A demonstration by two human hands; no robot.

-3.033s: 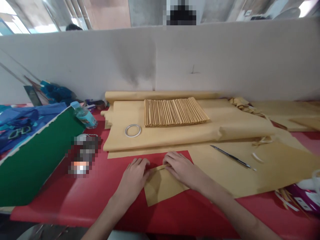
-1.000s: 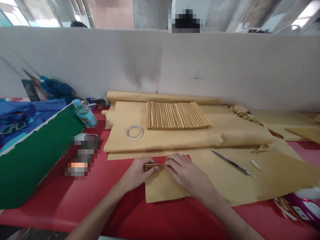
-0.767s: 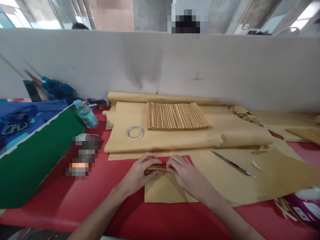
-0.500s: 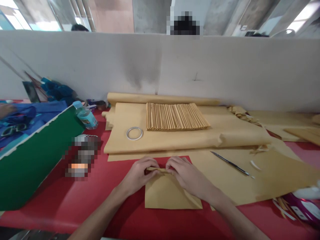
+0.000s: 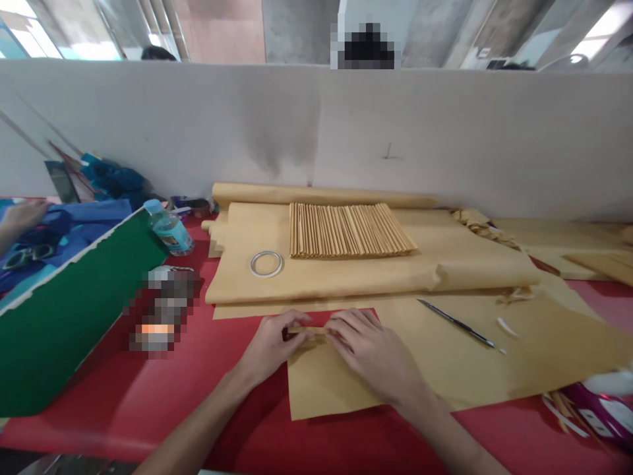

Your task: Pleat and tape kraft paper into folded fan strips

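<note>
A sheet of brown kraft paper [image 5: 321,386] lies on the red tabletop in front of me, its far edge folded into a narrow strip. My left hand [image 5: 274,346] pinches the left end of that strip between thumb and fingers. At the strip's right end, my right hand [image 5: 368,349] is closed on the fold, its forearm crossing the sheet's right side. Beyond the hands stands a row of pleated brown paper [image 5: 349,231] on a larger kraft sheet. A roll of white tape [image 5: 266,264] lies left of the pleats.
A craft knife [image 5: 459,325] lies at right on brown paper. To the left stand a green board [image 5: 84,310], a water bottle [image 5: 169,227] and a blurred-out object [image 5: 165,307]. A grey partition [image 5: 198,125] closes the back. Another person's hand [image 5: 24,214] reaches over blue cloth.
My right hand has shifted slightly left along the fold. The sheet's near edge has tilted and moved a little. The other person's hand has come further into view at left.
</note>
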